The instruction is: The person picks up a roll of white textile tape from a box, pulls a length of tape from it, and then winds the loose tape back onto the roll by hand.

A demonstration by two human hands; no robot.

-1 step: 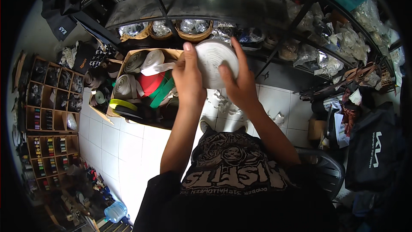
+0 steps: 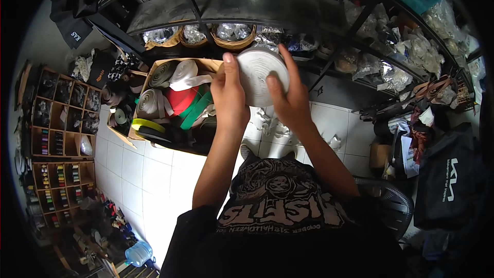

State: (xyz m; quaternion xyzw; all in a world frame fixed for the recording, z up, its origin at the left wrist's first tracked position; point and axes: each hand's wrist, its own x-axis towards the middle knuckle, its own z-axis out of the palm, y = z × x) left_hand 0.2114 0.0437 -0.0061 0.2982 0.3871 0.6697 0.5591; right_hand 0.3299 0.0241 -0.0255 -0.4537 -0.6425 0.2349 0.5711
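I hold a white roll point(image 2: 257, 74) of wound flat tape just right of the cardboard box point(image 2: 208, 64), raised above the floor. My left hand point(image 2: 230, 98) grips its left edge, thumb upright by the rim; my right hand point(image 2: 290, 105) clasps the other side, its thumb pressed on the flat face, where fine coils make rings. Some of my fingers are hidden behind it.

In the box, coiled strips are packed together: an olive-grey roll point(image 2: 161, 74), a paler one with its end trailing, a red roll point(image 2: 181, 100), green strap point(image 2: 195, 109) and a bright yellow coil point(image 2: 147, 124). Left of the box, a wooden rack point(image 2: 72, 144) has cubbies holding plastic-wrapped bundles and coloured thread spools point(image 2: 60, 173). Beyond the box, woven baskets point(image 2: 235, 44) hold shiny, crinkled silvery packets point(image 2: 233, 31).
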